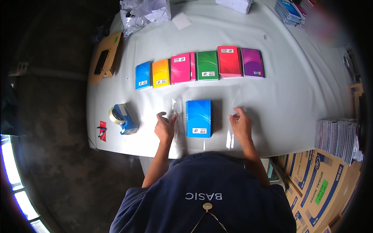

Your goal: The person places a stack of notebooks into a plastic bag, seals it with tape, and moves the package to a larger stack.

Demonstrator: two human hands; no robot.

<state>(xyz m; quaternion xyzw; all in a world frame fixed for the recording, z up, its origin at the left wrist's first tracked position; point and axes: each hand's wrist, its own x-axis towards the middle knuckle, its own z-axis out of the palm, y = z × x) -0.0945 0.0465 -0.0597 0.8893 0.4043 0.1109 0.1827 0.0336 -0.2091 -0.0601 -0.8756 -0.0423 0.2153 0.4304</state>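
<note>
A blue spiral notebook, apparently the top of a small stack, lies in front of me on a sheet of clear plastic film. To its left, my left hand has its fingers curled at the film's raised left edge and seems to grip it. My right hand pinches at the film's right side, thumb and fingers close together. Neither hand touches the notebook. Beyond it runs a row of spiral notebooks: blue, yellow, pink, green, red and purple.
A blue tape dispenser stands left, near a pen on a red card. A dark phone rests on a cardboard box. Notebook stacks stand at right above cartons. Plastic-wrapped bundles lie at the far edge.
</note>
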